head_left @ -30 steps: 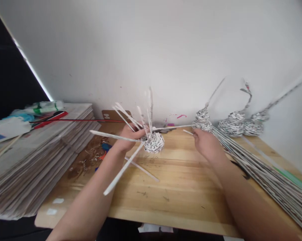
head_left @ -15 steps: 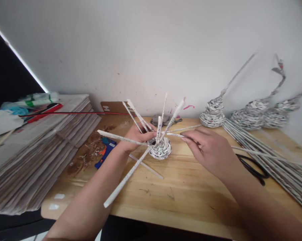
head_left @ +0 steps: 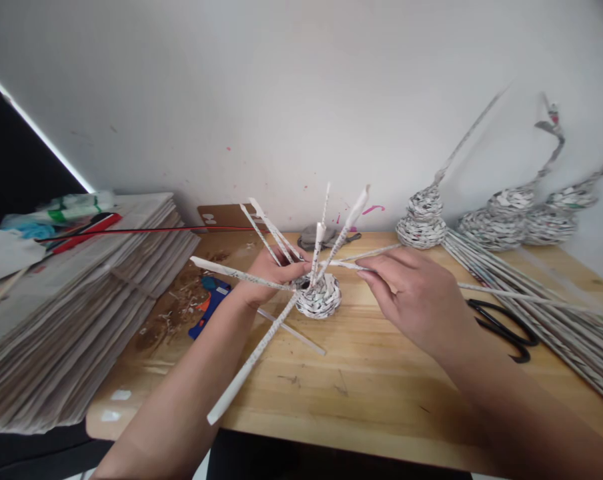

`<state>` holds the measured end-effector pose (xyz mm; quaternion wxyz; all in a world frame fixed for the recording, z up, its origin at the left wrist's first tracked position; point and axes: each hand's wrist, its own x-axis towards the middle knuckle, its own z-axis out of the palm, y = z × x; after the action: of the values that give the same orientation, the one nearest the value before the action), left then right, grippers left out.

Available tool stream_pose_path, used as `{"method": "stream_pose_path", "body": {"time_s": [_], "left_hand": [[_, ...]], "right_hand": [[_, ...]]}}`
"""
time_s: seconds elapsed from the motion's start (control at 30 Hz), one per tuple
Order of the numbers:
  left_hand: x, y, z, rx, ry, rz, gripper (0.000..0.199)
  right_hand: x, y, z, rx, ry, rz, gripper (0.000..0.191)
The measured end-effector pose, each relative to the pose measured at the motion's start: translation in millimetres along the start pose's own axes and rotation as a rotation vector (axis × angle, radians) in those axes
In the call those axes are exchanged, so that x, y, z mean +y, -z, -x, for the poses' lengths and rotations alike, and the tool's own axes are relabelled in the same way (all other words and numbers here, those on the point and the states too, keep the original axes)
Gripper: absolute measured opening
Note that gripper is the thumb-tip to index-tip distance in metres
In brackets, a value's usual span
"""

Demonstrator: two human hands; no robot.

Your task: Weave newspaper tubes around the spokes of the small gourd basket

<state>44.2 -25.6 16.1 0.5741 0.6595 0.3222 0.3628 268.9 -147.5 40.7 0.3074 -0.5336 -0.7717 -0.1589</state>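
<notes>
Pinching a paper stick [head_left: 349, 265], the right hand [head_left: 419, 297] is near a little woven pot [head_left: 321, 301]; the left hand [head_left: 275, 271] seems to hold the pot's top.

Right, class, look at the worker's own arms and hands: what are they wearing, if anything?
The left hand and right hand are both ungloved. No sleeve, watch or bracelet shows on the left forearm or right forearm. Rings cannot be ruled out, since some fingers are hidden.

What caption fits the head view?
Left hand holding a woven paper piece, right hand pinching a paper tube, three woven paper gourds along the wall.
</notes>
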Motion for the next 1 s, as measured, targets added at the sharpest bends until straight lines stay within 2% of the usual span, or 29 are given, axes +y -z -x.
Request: {"method": "stream_pose_path", "body": {"time_s": [0.33, 0.73, 1.0], "left_hand": [[3, -1.5, 1, -0.006, -0.01, -0.012, 0.023], [11, -2.8, 4, 0.006, -0.038, -0.21, 0.023], [13, -3.1, 5, -0.057, -0.012, -0.225, 0.019]], "right_hand": [[-1, 0, -1, -0.011, 0.02, 0.033, 0.015], [1, 0, 1, -0.04, 0.059, 0.068, 0.016], [4, 2, 0, -0.053, 0.08, 0.079, 0.019]]}}
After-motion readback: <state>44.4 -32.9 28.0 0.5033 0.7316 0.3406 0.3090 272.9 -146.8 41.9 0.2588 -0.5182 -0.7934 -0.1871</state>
